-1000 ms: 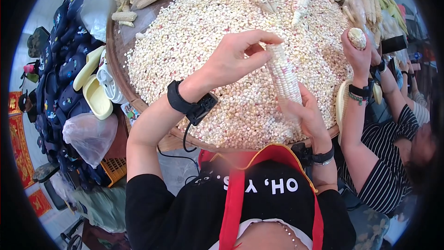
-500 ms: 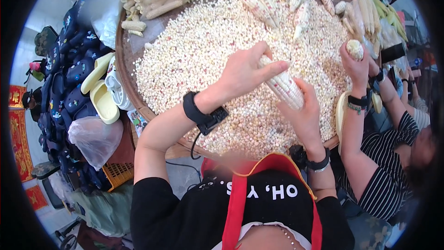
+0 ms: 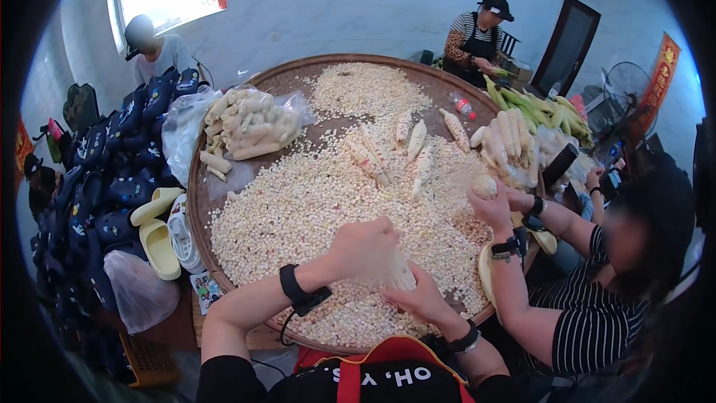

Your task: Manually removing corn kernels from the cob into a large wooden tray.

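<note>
Low over a wide round tray (image 3: 195, 205) of loose corn kernels (image 3: 298, 231), both my hands are on one pale ear of corn (image 3: 400, 275). My right hand (image 3: 424, 297) grips its near end from the right, thumb along the side. Closed over its far end is my left hand (image 3: 362, 250), smeared by motion, so its fingers are hard to see. Past my hands, several ears of corn with white and reddish kernels (image 3: 369, 155) lie on the heap.
At the right, a co-worker in a striped top (image 3: 589, 321) holds another ear (image 3: 485, 186). Bagged cobs (image 3: 250, 123) rest on the tray's far left, beside piled dark clogs (image 3: 123, 186). A red-capped bottle (image 3: 464, 107) and green husks (image 3: 533, 108) are at the far right.
The view has tilted up, bringing the far wall and another person into sight. My left hand has shifted along the ear and now blurs over its far end.
</note>
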{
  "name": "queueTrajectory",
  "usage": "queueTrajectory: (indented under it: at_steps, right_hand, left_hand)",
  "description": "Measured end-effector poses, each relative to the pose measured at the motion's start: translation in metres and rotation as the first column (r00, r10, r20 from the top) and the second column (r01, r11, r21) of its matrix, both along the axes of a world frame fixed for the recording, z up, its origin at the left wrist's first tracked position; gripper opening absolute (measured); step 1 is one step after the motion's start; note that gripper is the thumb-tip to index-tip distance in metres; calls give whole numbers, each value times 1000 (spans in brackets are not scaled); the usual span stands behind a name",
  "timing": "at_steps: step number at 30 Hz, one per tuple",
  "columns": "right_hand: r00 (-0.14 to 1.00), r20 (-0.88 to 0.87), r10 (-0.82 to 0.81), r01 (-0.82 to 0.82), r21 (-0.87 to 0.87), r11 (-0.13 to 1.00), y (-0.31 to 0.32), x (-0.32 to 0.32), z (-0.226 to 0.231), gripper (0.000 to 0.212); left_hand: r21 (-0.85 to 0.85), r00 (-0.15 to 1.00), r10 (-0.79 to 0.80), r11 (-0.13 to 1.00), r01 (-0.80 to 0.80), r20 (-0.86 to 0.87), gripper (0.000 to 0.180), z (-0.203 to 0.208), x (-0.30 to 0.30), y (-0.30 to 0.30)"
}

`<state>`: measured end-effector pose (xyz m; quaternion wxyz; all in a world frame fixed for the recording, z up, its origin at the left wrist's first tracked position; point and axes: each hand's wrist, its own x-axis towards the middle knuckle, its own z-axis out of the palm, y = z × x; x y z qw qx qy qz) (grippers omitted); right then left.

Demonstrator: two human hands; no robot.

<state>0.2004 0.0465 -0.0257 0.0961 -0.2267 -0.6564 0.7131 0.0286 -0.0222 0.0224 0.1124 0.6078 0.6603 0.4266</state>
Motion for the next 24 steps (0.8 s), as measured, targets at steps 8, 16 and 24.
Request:
queueTrajectory:
  at_steps: [8,16,24]
  right_hand:
    - [963,-191,-188,245,346,906,-37,2,11,57]
    - [927,-222,-304,374,630,681,-32,11,33,60]
    - [891,-435,-129,439,898,2,1,-9,31,63]
  left_hand:
    - [-15,722,-105,987,158,684,22,13,18,-24]
    - [164,932,-117,984,63,342,22,35,5,-28]
    - [-25,868,-30,998,49,496,22,31,-2,-34]
